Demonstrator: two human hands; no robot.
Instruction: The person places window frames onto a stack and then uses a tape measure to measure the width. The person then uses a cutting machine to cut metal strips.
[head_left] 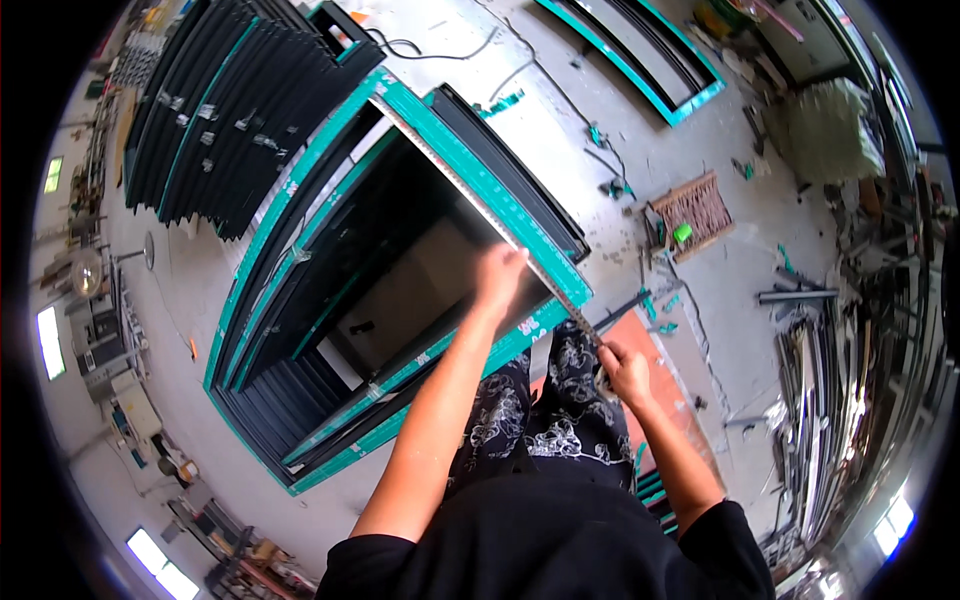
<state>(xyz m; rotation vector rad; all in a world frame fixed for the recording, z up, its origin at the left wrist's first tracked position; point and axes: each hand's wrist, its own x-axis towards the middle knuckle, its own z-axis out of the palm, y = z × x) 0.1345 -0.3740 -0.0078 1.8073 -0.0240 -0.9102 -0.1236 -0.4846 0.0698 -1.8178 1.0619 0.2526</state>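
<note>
A window frame (545, 243) with green film on its faces stands on top of a stack of dark frames in front of me. Along its right side runs a long narrow strip (455, 178) with fine marks, pale at the far end and darker near me. My left hand (503, 275), slightly blurred, has its fingertips closed on the strip about two thirds of the way down. Beyond the frame's near corner, my right hand (628, 372) is closed around the strip's near end. Whatever else sits in that palm is hidden.
Many black frames (235, 110) are stacked at the far left. Another green-edged frame (690, 105) lies on the floor at the far right. A wooden rack (692, 215), cables, film scraps and piled metal profiles (815, 410) are to the right. An orange board (645, 345) lies by my legs.
</note>
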